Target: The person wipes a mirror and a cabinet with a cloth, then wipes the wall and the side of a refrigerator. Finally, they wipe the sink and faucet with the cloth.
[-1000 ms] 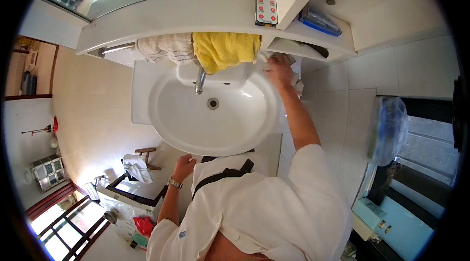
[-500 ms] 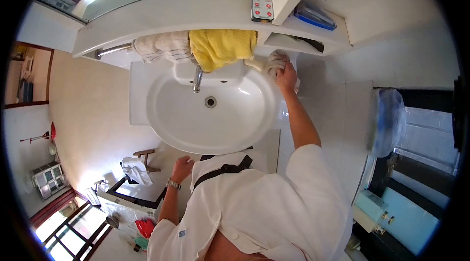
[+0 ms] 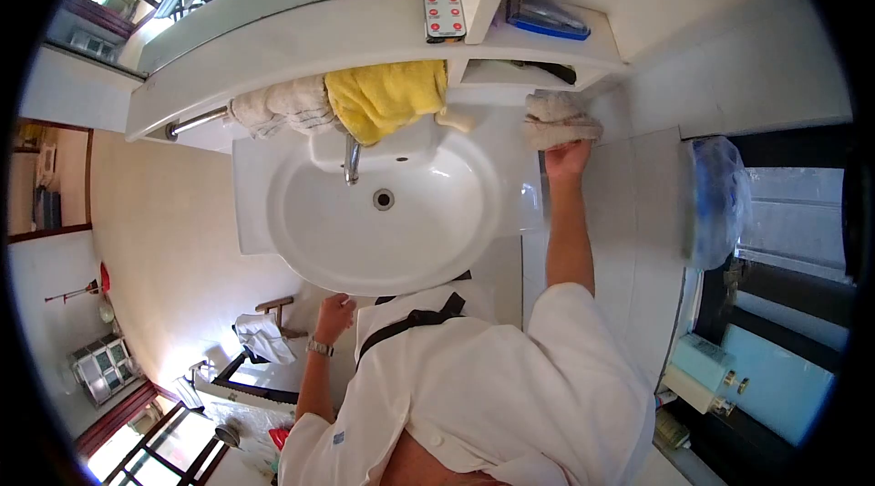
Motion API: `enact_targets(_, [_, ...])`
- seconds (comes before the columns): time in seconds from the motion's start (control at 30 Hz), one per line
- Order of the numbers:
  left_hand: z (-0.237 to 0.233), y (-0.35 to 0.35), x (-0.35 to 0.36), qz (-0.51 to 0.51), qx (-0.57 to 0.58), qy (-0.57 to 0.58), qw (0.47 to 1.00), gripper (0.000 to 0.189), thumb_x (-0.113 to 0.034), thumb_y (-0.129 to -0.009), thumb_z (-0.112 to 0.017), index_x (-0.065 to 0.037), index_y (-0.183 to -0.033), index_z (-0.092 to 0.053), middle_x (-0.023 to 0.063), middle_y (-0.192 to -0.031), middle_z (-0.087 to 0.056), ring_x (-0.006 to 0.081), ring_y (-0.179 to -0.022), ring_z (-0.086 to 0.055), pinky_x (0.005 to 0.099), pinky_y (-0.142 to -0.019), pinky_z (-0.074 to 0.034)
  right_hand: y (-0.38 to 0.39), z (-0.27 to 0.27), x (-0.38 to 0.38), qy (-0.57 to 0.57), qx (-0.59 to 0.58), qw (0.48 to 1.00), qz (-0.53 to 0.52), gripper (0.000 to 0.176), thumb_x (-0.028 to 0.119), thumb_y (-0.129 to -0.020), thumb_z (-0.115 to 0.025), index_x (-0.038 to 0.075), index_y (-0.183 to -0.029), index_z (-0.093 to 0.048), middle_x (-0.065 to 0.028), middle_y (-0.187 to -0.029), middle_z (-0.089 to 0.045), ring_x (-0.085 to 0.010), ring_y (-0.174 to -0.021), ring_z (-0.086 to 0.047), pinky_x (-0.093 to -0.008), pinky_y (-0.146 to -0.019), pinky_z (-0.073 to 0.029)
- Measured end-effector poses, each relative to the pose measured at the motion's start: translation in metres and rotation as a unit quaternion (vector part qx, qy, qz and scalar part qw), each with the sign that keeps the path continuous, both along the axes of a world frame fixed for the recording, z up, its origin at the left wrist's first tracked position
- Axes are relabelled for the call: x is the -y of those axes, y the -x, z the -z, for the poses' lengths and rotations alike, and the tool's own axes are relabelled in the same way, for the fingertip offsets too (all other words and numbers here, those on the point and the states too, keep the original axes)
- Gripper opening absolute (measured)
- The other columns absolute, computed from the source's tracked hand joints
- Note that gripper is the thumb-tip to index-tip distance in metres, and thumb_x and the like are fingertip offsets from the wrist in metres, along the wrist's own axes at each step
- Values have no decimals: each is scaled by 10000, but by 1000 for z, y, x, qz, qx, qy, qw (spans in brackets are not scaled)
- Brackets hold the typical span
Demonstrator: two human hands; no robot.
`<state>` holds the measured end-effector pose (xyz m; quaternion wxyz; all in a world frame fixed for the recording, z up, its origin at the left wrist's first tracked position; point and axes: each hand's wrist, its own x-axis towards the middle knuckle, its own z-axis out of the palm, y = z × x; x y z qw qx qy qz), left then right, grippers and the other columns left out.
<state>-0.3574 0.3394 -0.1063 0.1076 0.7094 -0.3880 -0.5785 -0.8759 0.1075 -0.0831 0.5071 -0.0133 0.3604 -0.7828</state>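
Note:
My right hand (image 3: 569,160) is closed on a crumpled beige-grey cloth (image 3: 560,121) at the right side of the washbasin. The cloth covers my fingertips and lies against the surface below the shelf. My left hand (image 3: 337,311), with a metal watch at the wrist, hangs by the front rim of the white washbasin (image 3: 293,260). Its fingers are curled in and hold nothing that I can see. A chrome faucet (image 3: 352,161) stands at the back of the bowl, above a round drain.
A yellow towel (image 3: 387,101) and a pale towel (image 3: 281,107) hang on a rail (image 3: 199,123) behind the faucet. Above them, a white shelf (image 3: 301,41) holds a red-and-white pack (image 3: 444,10) and a blue case (image 3: 549,23). A plastic-wrapped blue item (image 3: 715,203) is at the right.
My right hand has moved with the cloth to the right, off the basin's back corner. The cloth is now more spread out. My left hand has barely moved, and the view has shifted slightly.

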Motion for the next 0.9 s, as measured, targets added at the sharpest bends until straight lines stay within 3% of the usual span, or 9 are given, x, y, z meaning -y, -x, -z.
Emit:
enact_targets(0.2, [3, 5, -1, -37, -20, 15, 999, 225, -177, -820, -583, 48, -824, -588, 47, -548, -558, 108, -428, -530, 265, -390, -428, -44, -93, -36, 80, 5, 996, 31, 464, 415, -933, -406, 88, -1258, -456, -100, -1268, -483, -288, -1218, -432, -470, -1020, -378])
enact_targets(0.3, [9, 3, 3, -9, 2, 18, 1000, 247, -186, -825, -592, 52, -887, -603, 43, -537, -541, 109, -431, -528, 259, -387, -431, -40, -104, -52, 36, -43, 997, 54, 514, 461, -931, -407, 102, -1300, -401, -85, -1317, -442, -268, -1211, -430, -449, -1022, -370])
enact_targets(0.4, [7, 1, 9, -4, -24, 22, 999, 250, -181, -823, -591, 53, -909, -607, 47, -544, -542, 114, -437, -533, 259, -386, -438, -31, -118, -62, 98, -43, 993, 49, 527, 477, -926, -403, 118, -1311, -395, -89, -1335, -426, -293, -1227, -414, -479, -1025, -359])
enact_targets(0.57, [4, -1, 17, 27, -45, 26, 998, 208, -179, -825, -588, 27, -802, -573, 51, -556, -545, 116, -441, -537, 259, -385, -438, -19, -149, -88, 173, 9, 981, 90, 567, 523, -916, -380, 150, -1343, -372, -99, -1388, -380, -325, -1268, -367, -517, -1038, -322])
enact_targets(0.63, [-1, -2, 19, 22, -43, 40, 998, 211, -178, -830, -583, 12, -744, -549, 53, -559, -547, 115, -439, -535, 256, -384, -435, -14, -149, -87, 454, 18, 885, -99, 591, 550, -908, -366, 171, -1361, -354, -99, -1420, -345, -330, -1295, -330, -526, -1046, -296])
enact_targets(0.67, [-3, -4, 21, 39, -42, 35, 998, 201, -172, -832, -582, 24, -791, -564, 57, -563, -549, 118, -440, -536, 258, -384, -437, -12, -150, -90, 459, 13, 883, -96, 591, 550, -908, -366, 171, -1361, -354, -99, -1420, -345, -330, -1295, -330, -526, -1046, -296])
enact_targets(0.73, [-1, -10, 22, 58, -42, 35, 997, 201, -166, -835, -581, 36, -838, -579, 61, -567, -550, 120, -441, -537, 259, -384, -439, -31, -182, -93, 261, -95, 958, 70, 597, 548, -903, -380, 176, -1368, -346, -101, -1404, -363, -337, -1295, -322, -526, -1043, -299])
enact_targets(0.83, [8, -22, 19, 57, -64, 42, 995, 223, -161, -833, -579, 51, -899, -592, 66, -570, -552, 124, -439, -537, 265, -388, -449, -51, -220, -95, 279, -2, 957, 78, 559, 531, -908, -386, 173, -1338, -378, -96, -1373, -399, -315, -1274, -359, -497, -1038, -321])
enact_targets(0.9, [17, -28, 18, 46, -62, 44, 996, 226, -173, -824, -586, 45, -887, -591, 68, -575, -560, 126, -449, -552, 269, -399, -464, -50, -237, -83, 305, -39, 950, 55, 533, 520, -912, -390, 169, -1313, -397, -88, -1344, -424, -298, -1236, -396, -479, -1014, -349])
